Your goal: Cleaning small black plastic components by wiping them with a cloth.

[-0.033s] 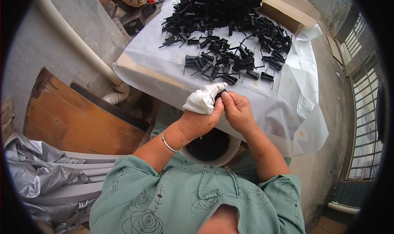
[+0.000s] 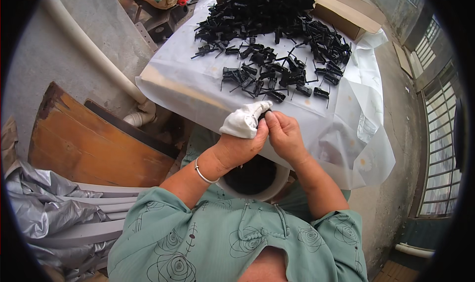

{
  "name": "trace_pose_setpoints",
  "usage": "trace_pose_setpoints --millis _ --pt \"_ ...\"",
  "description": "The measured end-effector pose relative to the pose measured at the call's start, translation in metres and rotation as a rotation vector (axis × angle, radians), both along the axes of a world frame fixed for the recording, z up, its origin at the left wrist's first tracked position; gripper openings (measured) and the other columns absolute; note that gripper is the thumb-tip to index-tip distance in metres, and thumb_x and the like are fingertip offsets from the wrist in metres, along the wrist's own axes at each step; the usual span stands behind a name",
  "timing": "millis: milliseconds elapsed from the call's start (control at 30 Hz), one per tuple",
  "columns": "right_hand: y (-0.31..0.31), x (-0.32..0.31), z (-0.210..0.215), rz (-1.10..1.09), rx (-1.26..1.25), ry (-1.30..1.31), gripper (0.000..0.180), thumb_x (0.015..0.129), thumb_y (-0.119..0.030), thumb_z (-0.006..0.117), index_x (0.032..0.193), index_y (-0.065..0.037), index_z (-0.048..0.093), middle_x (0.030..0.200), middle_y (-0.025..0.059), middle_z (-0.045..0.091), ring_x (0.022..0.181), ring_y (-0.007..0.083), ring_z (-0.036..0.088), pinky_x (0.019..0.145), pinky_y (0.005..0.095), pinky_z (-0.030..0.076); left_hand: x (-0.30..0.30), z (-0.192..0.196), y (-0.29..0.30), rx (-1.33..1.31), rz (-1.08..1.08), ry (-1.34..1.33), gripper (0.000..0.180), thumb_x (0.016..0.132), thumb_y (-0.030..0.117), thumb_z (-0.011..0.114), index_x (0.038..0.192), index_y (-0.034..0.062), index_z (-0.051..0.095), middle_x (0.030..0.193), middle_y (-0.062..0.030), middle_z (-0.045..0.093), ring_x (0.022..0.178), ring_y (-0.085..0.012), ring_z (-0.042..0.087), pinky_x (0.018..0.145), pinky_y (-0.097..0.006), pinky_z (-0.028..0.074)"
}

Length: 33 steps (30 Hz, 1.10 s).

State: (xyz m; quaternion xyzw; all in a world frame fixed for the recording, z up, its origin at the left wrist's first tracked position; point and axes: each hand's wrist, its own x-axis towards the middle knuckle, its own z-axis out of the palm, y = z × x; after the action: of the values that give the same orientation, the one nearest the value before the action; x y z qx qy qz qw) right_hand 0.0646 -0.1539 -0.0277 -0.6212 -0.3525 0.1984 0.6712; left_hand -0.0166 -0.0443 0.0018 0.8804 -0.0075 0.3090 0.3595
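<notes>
Between two hands (image 2: 262, 136), one black clip (image 2: 263, 115)

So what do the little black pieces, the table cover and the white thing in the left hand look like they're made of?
The black pieces look like moulded plastic: matte, thin stems, all the same shape. The table cover looks like thin translucent plastic sheet, creased and slightly glossy. The white wrap held by the left hand seems to be soft cloth, folded and dull.
</notes>
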Motion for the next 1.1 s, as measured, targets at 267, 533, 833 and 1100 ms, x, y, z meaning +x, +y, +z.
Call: trace_pose_setpoints --millis 267,533,833,1100 --pt "-0.005 0.008 0.006 0.114 -0.006 0.153 0.03 0.094 -0.023 0.047 0.076 -0.001 0.056 0.061 -0.0044 0.047 0.055 0.0047 0.04 0.05 0.0215 0.035 0.006 -0.015 0.006 -0.29 -0.062 0.074 0.03 0.083 0.005 0.053 0.111 -0.002 0.05 0.091 -0.0083 0.058 0.079 -0.0152 0.056 0.072 -0.027 0.047" --pt "-0.016 0.027 0.009 0.065 -0.247 -0.481 0.016 0.078 -0.009 0.065 0.091 -0.001 0.062 0.064 0.0072 0.054 0.053 0.0127 0.045 0.053 0.0264 0.041 -0.001 -0.006 0.022 -1.1 -0.262 0.19 0.036 0.089 0.005 0.045 0.124 0.0023 0.036 0.088 -0.0038 0.054 0.061 -0.0054 0.047 0.054 -0.019 0.039" --pt "-0.012 0.022 0.018 0.124 -0.049 0.015 0.016 0.081 -0.01 0.065 0.073 -0.001 0.055 0.065 -0.0035 0.047 0.06 0.0047 0.04 0.053 0.0209 0.036 -0.005 0.002 0.009 -0.686 -0.358 0.34 0.032 0.088 0.01 0.043 0.118 0.0014 0.041 0.089 -0.0019 0.052 0.066 -0.0036 0.044 0.055 -0.018 0.038" --pt "-0.008 0.019 0.016 0.106 -0.114 -0.312 0.024 0.09 -0.017 0.051 0.073 0.001 0.053 0.062 0.0029 0.048 0.058 0.009 0.04 0.053 0.0254 0.037 0.0 -0.009 0.015 -0.794 -0.325 0.299 0.026 0.086 0.006 0.044 0.111 0.0014 0.043 0.09 -0.0029 0.051 0.074 -0.008 0.048 0.061 -0.021 0.041"
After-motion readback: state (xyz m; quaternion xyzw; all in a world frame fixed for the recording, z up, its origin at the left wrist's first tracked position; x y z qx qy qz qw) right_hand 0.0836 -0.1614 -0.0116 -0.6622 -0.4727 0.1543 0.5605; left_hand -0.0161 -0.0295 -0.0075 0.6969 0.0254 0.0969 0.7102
